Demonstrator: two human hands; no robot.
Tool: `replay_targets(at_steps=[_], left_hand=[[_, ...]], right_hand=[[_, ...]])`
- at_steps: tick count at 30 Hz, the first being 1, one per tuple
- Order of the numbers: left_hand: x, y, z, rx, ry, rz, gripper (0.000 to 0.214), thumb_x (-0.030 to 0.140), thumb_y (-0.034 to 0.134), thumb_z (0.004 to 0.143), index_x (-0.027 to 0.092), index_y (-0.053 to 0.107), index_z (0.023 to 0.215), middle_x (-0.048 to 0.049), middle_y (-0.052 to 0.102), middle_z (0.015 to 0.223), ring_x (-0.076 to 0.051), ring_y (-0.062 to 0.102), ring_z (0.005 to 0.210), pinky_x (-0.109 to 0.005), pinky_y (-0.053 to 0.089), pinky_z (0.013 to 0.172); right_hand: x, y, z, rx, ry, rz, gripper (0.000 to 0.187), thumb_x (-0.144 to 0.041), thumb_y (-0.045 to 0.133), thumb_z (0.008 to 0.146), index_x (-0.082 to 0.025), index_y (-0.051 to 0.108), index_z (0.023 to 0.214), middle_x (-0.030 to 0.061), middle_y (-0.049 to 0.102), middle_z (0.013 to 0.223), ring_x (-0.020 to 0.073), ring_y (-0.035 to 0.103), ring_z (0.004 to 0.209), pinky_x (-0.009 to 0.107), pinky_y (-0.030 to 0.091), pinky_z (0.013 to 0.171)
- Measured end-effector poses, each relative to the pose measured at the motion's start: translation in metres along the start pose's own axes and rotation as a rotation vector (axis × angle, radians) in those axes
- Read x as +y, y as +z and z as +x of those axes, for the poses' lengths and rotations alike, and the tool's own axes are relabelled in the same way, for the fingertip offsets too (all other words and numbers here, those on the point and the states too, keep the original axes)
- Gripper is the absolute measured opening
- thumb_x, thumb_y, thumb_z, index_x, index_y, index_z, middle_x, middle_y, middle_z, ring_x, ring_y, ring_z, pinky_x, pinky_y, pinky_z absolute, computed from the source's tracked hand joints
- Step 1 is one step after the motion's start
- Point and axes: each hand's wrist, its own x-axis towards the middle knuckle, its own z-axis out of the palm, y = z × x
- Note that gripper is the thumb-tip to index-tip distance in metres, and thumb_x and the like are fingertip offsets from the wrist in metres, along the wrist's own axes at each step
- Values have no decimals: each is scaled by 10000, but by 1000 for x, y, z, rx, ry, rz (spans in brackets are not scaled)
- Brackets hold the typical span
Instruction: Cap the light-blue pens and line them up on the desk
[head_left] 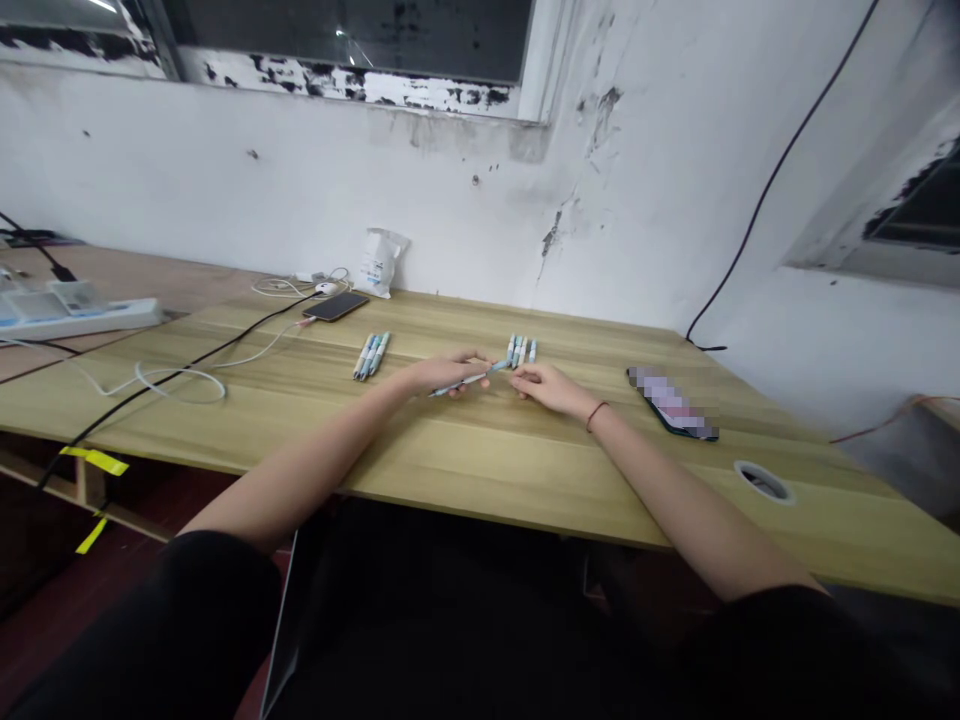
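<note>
My left hand point(444, 373) is closed round a white and light-blue pen point(471, 379) that lies almost level just above the wooden table point(480, 450). My right hand point(546, 385) meets the pen's blue end, fingers pinched on it; a red band circles that wrist. Just behind my right hand lies a small row of pen caps or short pens point(520, 350). To the left of my left hand rests a group of three similar pens point(371, 355).
A phone point(673, 403) lies to the right, another phone point(335, 305) on a cable at the back left beside a white packet point(379, 262). A power strip point(75, 318) and cables sit far left. A cable hole point(763, 481) is near the right front edge.
</note>
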Motion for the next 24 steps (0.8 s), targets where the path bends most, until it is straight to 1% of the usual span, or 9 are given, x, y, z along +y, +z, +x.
replay_targets(at_steps=[5, 9, 14, 17, 20, 24], left_hand=[[4, 1, -2, -23, -15, 3, 461, 443, 617, 752, 247, 528, 1160, -4, 628, 904, -68, 451, 576, -169, 338, 467], [5, 2, -2, -26, -33, -5, 466, 423, 612, 755, 219, 521, 1164, -17, 633, 914, -70, 465, 587, -172, 354, 472], [4, 3, -1, -28, -55, -48, 399, 425, 600, 764, 194, 544, 1084, -37, 641, 942, -62, 478, 572, -176, 398, 483], [2, 3, 0, -34, -56, -74, 381, 448, 596, 771, 191, 547, 1049, -38, 649, 937, -59, 483, 556, -174, 410, 472], [1, 2, 0, -42, -58, -94, 377, 457, 592, 783, 182, 541, 1035, -41, 656, 940, -56, 486, 538, -178, 418, 458], [1, 2, 1, -55, -66, -117, 350, 449, 580, 800, 175, 531, 1014, -53, 668, 945, -58, 495, 525, -181, 423, 451]], right_hand=[[2, 0, 1, -9, 5, -14, 354, -480, 527, 805, -155, 632, 899, 13, 594, 677, 153, 535, 654, 279, 387, 650], [3, -1, 1, -16, 8, -9, 340, -472, 528, 810, -155, 628, 883, 13, 591, 682, 152, 541, 672, 277, 390, 667], [1, -1, 0, -10, 27, 1, 350, -491, 541, 799, -158, 623, 869, 10, 585, 665, 138, 520, 629, 262, 380, 623], [-1, -1, 0, 2, 45, 2, 328, -470, 546, 799, -156, 618, 863, 6, 590, 673, 123, 503, 611, 255, 377, 616], [-2, -1, 0, 31, 40, -8, 298, -439, 542, 803, -153, 609, 849, -3, 572, 657, 105, 465, 566, 245, 364, 576], [1, 0, 1, 114, 16, -10, 255, -399, 543, 800, -156, 597, 854, -18, 528, 608, 98, 435, 516, 239, 354, 525]])
